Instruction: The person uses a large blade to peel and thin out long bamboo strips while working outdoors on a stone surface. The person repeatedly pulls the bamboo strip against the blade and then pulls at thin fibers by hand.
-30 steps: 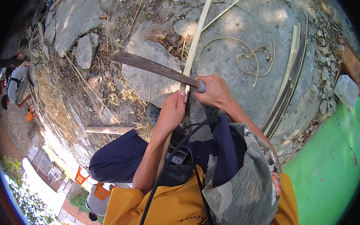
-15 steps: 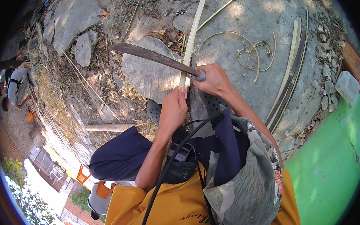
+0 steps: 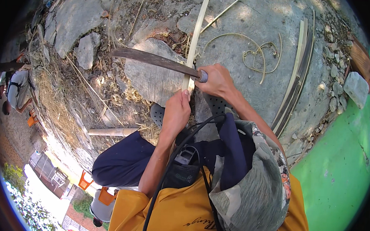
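My left hand (image 3: 177, 112) is closed on the near end of a long, pale bamboo strip (image 3: 195, 35), thumb on top. The strip runs away from me past the far edge of the view. In my right hand (image 3: 214, 80) is the grey-collared handle of a machete (image 3: 154, 60). Its long, dark, curved blade points left and lies across the strip just beyond my left hand. Most of the handle is hidden in my fist. Under the blade a flat stone slab (image 3: 147, 78) rests on the ground.
Several long strips (image 3: 296, 75) lie in a bundle on the right. A curled thin shaving (image 3: 260, 52) lies on the rock. A bamboo pole (image 3: 112, 131) is beside my left knee. Loose stones (image 3: 355, 88) border a green surface (image 3: 335, 171). Other people (image 3: 19, 87) are at far left and lower left.
Both hands, the machete and the near part of the strip have shifted slightly left. My grips look the same, and the blade still crosses the strip.
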{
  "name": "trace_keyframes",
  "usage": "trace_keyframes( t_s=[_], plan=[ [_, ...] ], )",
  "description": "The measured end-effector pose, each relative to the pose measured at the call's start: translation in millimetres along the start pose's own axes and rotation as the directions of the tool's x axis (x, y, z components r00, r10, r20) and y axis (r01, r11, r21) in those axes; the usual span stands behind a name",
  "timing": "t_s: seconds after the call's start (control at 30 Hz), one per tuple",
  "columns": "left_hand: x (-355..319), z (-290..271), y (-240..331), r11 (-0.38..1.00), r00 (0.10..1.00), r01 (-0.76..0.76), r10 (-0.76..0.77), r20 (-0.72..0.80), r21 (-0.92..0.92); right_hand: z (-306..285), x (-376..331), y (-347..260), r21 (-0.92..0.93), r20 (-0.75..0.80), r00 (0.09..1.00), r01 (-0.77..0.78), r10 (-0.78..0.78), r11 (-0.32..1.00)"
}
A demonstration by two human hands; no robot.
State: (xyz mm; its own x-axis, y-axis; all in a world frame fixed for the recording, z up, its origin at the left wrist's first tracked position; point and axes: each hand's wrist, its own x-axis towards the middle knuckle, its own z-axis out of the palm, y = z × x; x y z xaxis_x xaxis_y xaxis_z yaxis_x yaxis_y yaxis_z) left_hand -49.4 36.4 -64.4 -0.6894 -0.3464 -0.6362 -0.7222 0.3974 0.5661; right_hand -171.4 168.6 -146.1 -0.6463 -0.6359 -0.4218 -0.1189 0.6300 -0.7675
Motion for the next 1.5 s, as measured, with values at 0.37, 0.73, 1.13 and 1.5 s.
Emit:
trace_keyframes(
  t_s=[0.37, 0.73, 1.13, 1.5],
  plan=[
    [-3.1, 5.5, 3.1, 0.998, 0.998, -0.06, 0.06, -0.002, -0.008, -3.1, -11.4, 1.2, 0.03, -0.021, 1.0, -0.005, 0.005, 1.0],
    [-1.1, -0.1, -2.0, 0.999, 0.998, -0.041, 0.042, -0.047, 0.034, 4.8, -9.3, -6.4, -0.01, 0.024, 0.998, 0.062, -0.062, 0.998],
    [-5.7, -4.1, -3.4, 0.998, 0.998, -0.06, 0.06, -0.004, -0.015, 8.2, -22.2, -14.3, 0.058, -0.051, 0.997, 0.063, -0.06, 0.996],
    [-9.1, -3.1, -2.2, 0.998, 0.998, -0.062, 0.062, -0.005, 0.005, 2.5, -17.4, -12.9, 0.047, -0.048, 0.998, 0.047, -0.045, 0.998]
  ],
)
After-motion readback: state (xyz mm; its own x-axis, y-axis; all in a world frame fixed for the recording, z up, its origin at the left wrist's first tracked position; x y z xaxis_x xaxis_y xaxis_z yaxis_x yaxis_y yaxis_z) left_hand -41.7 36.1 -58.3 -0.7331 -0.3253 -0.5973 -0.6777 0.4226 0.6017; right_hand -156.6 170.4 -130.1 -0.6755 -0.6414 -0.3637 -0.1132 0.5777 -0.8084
